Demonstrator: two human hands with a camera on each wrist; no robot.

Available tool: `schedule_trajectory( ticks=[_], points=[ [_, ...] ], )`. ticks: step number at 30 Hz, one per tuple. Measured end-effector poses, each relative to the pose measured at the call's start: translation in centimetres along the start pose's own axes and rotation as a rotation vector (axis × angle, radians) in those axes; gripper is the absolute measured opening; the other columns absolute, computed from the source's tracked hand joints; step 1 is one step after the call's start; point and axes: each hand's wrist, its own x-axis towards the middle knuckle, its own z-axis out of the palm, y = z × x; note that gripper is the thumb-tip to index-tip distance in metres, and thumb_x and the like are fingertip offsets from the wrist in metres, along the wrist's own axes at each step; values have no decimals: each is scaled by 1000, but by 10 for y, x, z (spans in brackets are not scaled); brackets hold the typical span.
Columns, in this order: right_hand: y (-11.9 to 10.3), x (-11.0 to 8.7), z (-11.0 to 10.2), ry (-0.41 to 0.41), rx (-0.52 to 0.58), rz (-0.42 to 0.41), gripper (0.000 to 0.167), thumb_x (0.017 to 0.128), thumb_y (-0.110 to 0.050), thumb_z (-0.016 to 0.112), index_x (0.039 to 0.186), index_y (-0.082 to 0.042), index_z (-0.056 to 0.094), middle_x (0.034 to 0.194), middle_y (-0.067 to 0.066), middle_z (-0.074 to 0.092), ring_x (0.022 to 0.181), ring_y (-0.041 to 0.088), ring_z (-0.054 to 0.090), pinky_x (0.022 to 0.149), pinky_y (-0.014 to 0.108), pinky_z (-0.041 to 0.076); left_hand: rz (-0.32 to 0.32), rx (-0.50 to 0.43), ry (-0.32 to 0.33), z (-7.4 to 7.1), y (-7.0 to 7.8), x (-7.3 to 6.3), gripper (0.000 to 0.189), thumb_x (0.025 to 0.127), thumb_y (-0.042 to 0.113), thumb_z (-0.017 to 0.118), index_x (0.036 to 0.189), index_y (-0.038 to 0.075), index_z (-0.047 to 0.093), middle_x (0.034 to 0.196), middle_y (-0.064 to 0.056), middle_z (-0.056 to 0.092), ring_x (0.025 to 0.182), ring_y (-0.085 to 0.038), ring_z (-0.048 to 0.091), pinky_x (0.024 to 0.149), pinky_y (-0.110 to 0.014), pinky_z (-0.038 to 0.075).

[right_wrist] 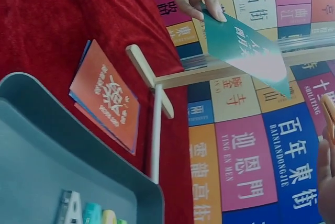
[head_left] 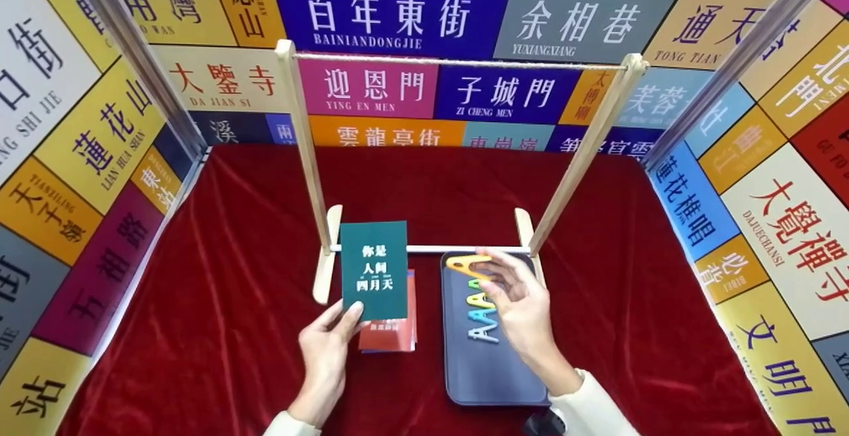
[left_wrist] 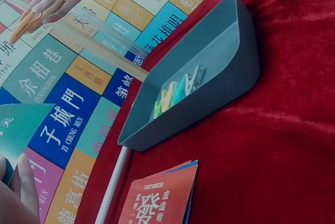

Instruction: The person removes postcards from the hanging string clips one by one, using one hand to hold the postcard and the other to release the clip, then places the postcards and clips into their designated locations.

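Observation:
A dark green card [head_left: 375, 270] with white Chinese characters is pinched at its lower edge by my left hand [head_left: 325, 350], thumb on its front. In the head view it overlaps a stack of cards [head_left: 390, 335] with a red one on top. My right hand [head_left: 524, 303] pinches an orange clothespin [head_left: 468, 264] between thumb and fingers, above the grey tray [head_left: 487, 383]. Inside that tray lie several more clothespins [left_wrist: 180, 89] in a row, coloured green, yellow, teal and grey. The right wrist view shows the green card [right_wrist: 243, 51] tilted and catching glare.
Behind the tray and cards stands a wooden frame [head_left: 306, 150] with a string [head_left: 464, 62] across its top and a white bar [head_left: 431, 249] low down. Dark red velvet [head_left: 219, 277] covers the table. Panels of coloured street-name signs [head_left: 391, 8] enclose the back and sides.

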Motion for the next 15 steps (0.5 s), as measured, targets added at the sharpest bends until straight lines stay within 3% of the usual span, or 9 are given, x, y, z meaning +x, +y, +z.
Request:
schedule_trajectory(
  ticks=[7, 15],
  points=[
    [13, -15, -6, 29, -90, 51, 43, 86, 14, 67, 127, 13, 57, 123, -1, 72, 104, 13, 70, 85, 16, 56, -15, 14, -4, 2, -12, 2, 39, 86, 3, 77, 121, -10, 67, 86, -6, 76, 66, -11, 72, 74, -28, 65],
    [26, -32, -13, 34, -102, 112, 44, 86, 14, 66, 129, 13, 55, 124, 14, 70, 103, 8, 70, 88, 18, 58, -48, 33, -21, 1, -27, 5, 42, 85, 4, 78, 123, -10, 66, 83, -6, 76, 61, -13, 73, 71, -25, 64]
  ],
)
